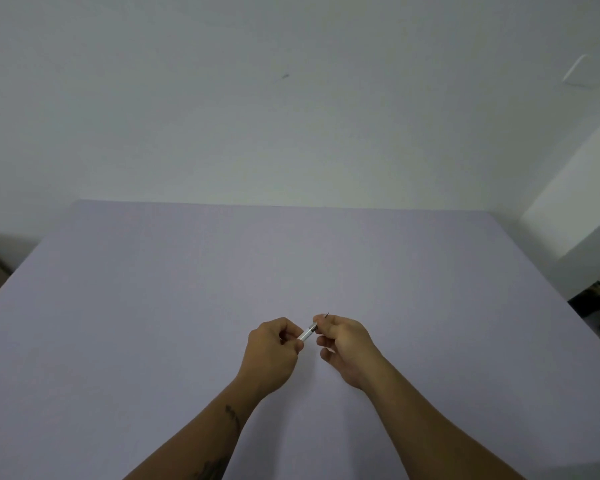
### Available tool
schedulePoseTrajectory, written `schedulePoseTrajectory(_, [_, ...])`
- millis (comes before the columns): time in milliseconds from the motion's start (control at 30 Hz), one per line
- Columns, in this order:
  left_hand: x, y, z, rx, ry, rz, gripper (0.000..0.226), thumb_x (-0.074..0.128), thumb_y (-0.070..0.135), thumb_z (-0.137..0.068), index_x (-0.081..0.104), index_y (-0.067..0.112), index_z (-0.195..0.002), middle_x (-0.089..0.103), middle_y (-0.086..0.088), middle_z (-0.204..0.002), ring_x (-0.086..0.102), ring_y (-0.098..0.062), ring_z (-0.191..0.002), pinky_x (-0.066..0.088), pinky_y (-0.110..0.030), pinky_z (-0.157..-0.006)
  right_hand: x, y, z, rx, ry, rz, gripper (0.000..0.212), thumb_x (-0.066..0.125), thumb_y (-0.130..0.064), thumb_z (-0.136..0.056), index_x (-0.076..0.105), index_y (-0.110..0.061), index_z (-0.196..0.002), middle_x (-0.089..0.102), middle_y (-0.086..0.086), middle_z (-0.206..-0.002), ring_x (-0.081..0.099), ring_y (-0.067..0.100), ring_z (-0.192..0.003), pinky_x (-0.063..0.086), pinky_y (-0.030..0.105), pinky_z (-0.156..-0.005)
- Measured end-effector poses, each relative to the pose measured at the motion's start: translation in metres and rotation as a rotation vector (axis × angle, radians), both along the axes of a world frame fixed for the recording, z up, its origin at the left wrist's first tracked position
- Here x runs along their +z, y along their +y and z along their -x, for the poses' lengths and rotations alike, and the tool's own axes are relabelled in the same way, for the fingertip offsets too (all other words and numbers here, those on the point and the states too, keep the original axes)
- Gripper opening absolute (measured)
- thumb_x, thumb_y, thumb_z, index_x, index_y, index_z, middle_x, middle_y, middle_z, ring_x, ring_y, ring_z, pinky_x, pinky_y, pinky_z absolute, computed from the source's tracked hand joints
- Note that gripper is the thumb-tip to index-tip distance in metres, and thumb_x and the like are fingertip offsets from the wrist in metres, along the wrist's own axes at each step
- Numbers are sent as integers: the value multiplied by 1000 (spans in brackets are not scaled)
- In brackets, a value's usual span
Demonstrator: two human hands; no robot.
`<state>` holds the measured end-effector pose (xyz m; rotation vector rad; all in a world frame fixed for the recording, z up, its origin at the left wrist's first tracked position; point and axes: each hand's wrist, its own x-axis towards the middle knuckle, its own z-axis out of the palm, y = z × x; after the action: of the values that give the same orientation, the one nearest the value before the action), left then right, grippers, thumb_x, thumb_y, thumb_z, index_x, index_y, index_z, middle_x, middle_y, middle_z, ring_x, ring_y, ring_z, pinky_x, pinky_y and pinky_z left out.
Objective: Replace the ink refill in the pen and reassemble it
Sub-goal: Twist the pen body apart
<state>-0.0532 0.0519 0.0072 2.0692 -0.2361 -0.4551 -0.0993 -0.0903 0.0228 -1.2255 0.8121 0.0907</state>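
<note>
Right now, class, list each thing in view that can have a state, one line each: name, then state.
pen: held off the table between both hands, tilted, thin tip poking out past the right fingers
left hand: closed on the pen's lower end
right hand: pinching the pen's upper end
table: flat, lilac surface

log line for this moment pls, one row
stage: pen held over table | left hand: grips pen barrel | right hand: pinches tip end | thin point beyond right fingers

Lavender table [187,289], plain surface, against white wall [291,98].
</note>
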Motion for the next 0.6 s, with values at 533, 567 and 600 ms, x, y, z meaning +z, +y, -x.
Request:
schedulePoseTrajectory(533, [4,7,-2,-13,-32,-40,17,71,9,-83,67,24,-79,66,4,-80,61,-15,-69,52,-24,-62,1,6,1,13,-6,-50,19,55,-11,-99,74,-9,-96,65,5,-87,56,20,-82,50,32,-70])
schedulePoseTrajectory(567, [4,8,-3,-13,-33,-42,16,71,8,-83,67,24,-80,66,3,-78,60,-14,-68,52,-24,-62,1,7,1,12,-18,-77,21,53,-8,-100,74,-10,-99,66,5,-88,56,20,-82,50,33,-71])
schedulePoseTrajectory(600, [4,8,-3,-10,-33,-42,17,70,8,-83,67,24,-79,65,3,-76,58,-13,-66,52,-23,-61,2,7,2,12,-33,-101,23,51,-7,-100,74,-10,-100,68,5,-88,57,21,-83,50,33,-71])
